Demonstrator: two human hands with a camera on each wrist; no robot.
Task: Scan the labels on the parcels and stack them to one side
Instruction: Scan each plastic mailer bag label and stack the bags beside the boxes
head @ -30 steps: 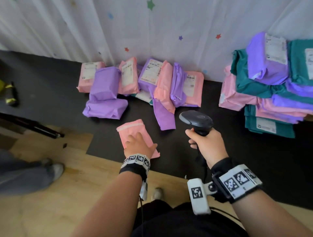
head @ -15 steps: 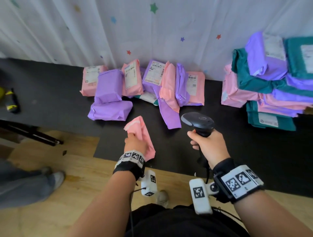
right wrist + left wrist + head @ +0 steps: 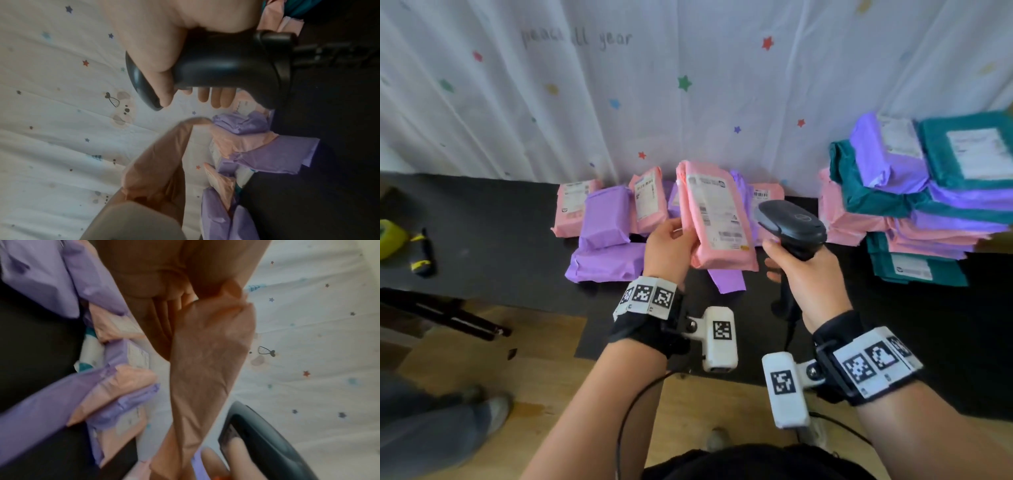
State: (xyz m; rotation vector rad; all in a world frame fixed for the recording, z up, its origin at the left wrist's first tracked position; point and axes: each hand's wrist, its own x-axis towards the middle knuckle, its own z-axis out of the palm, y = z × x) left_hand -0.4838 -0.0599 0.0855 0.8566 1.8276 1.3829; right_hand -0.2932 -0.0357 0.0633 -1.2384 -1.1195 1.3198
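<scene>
While gripped: parcel (image 3: pixel 717 219) (pink) between fingers (image 3: pixel 677 230)

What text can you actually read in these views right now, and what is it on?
"peace all year": faint grey handwriting on the white curtain; the middle is washed out, so "all" is partly a guess.
White label on the pink parcel in the left hand: barcodes show, print too blurred.
Labels on the pile and stack: too blurred.
Scanner: logo unreadable.

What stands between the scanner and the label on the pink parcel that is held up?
Nothing visible does. The left hand holds the pink parcel by its left edge, label bare, and the scanner in the right hand is just right of it.
</scene>
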